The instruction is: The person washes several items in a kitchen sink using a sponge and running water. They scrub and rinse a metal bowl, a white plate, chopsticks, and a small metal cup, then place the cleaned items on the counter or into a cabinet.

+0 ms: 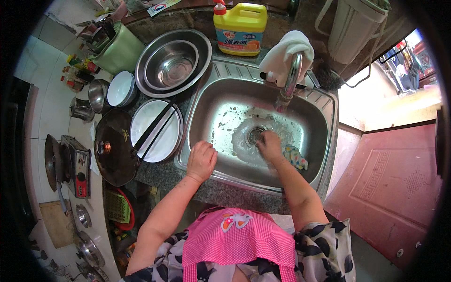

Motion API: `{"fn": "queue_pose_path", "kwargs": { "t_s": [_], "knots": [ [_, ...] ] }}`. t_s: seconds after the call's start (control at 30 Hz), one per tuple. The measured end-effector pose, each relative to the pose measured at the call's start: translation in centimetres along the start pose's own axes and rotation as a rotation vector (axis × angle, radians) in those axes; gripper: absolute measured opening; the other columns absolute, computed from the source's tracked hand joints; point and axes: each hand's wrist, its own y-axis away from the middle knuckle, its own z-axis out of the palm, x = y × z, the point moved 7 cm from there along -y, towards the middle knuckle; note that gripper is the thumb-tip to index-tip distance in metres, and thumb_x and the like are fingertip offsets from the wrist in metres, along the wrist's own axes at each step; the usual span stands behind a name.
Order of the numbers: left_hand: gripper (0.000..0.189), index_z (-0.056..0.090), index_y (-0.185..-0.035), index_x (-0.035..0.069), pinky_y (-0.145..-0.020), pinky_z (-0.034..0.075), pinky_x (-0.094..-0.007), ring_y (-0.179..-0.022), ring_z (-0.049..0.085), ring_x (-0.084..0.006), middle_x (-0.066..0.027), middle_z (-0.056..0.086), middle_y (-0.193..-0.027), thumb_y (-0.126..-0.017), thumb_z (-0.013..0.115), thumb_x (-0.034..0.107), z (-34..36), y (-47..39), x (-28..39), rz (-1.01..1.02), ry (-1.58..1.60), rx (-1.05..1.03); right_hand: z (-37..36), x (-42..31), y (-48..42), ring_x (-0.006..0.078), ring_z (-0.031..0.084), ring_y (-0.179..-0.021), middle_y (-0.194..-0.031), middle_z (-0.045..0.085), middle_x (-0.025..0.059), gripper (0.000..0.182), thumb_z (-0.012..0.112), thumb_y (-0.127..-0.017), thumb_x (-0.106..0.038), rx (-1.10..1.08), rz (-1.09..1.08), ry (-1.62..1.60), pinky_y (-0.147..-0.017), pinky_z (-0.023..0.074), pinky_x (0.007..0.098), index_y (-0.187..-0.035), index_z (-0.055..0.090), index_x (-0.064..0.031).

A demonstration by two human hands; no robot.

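Note:
A stainless steel sink lies before me, with shallow, foamy water around its drain strainer. My right hand reaches down into the basin, its fingertips at the strainer. Whether they grip it is hidden. Loosely curled, my left hand rests at the sink's front left rim, and nothing shows in it. A patterned cloth lies on the basin floor, right of my right hand. Above the basin's back edge curves a metal faucet, with a white towel draped over it.
Left of the sink stand white plates with black chopsticks across them, a glass pot lid, white bowls and nested steel basins. A yellow detergent jug stands behind; a gas stove is far left.

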Motion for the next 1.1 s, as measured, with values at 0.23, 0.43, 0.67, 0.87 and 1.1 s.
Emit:
{"fn": "queue_pose_path", "kwargs": {
  "t_s": [0.23, 0.43, 0.67, 0.87, 1.1],
  "knots": [
    [0.011, 0.058, -0.084, 0.002, -0.082, 0.042, -0.0416, -0.093, 0.052, -0.0323, -0.0124, 0.058, -0.091, -0.076, 0.059, 0.009, -0.2, -0.5, -0.7, -0.049, 0.031, -0.02, -0.7, 8.1, -2.2, 0.0381, 0.037, -0.119, -0.128, 0.042, 0.0245, 0.051, 0.056, -0.084, -0.026, 0.674, 0.538, 0.037, -0.102, 0.027, 0.0444, -0.123, 0.043, 0.005],
    [0.01, 0.058, -0.082, 0.001, -0.079, 0.043, -0.0406, -0.089, 0.053, -0.0321, -0.0122, 0.058, -0.089, -0.076, 0.059, 0.009, 0.9, -1.0, -1.9, -0.041, 0.04, 0.014, 8.2, -4.0, -10.4, 0.0377, 0.039, -0.116, -0.123, 0.046, 0.0193, 0.044, 0.06, -0.081, -0.019, 0.474, -0.063, -0.066, -0.1, 0.0275, 0.0442, -0.119, 0.048, 0.0007],
    [0.009, 0.057, -0.081, 0.0, -0.075, 0.045, -0.0402, -0.084, 0.054, -0.0327, -0.0128, 0.058, -0.084, -0.076, 0.059, 0.007, 1.3, -0.6, -2.1, -0.062, 0.076, 0.012, 10.9, -12.9, -9.0, 0.0301, 0.048, -0.097, -0.097, 0.054, 0.0095, 0.022, 0.066, -0.073, -0.025, 0.013, -0.494, -0.206, -0.083, 0.0377, 0.0444, -0.088, 0.06, -0.0108],
    [0.008, 0.057, -0.08, 0.001, -0.073, 0.045, -0.0399, -0.081, 0.055, -0.0325, -0.0129, 0.058, -0.082, -0.076, 0.059, 0.007, 1.5, -0.3, -2.2, -0.071, 0.077, 0.006, 10.0, -6.7, -4.6, 0.0312, 0.048, -0.098, -0.101, 0.054, 0.0109, 0.015, 0.06, -0.075, -0.019, -0.294, -0.699, 0.02, -0.082, 0.0372, 0.0461, -0.086, 0.059, -0.009],
    [0.008, 0.057, -0.078, 0.001, -0.073, 0.046, -0.0394, -0.081, 0.055, -0.0311, -0.0128, 0.059, -0.081, -0.076, 0.059, 0.008, 1.3, -0.3, -2.1, -0.061, 0.064, -0.01, 7.7, -9.4, 2.3, 0.0275, 0.035, -0.126, -0.135, 0.04, 0.0066, 0.046, 0.055, -0.082, -0.025, -0.261, -0.83, 0.117, -0.103, 0.0267, 0.0466, -0.125, 0.047, -0.0098]
  ]
}}
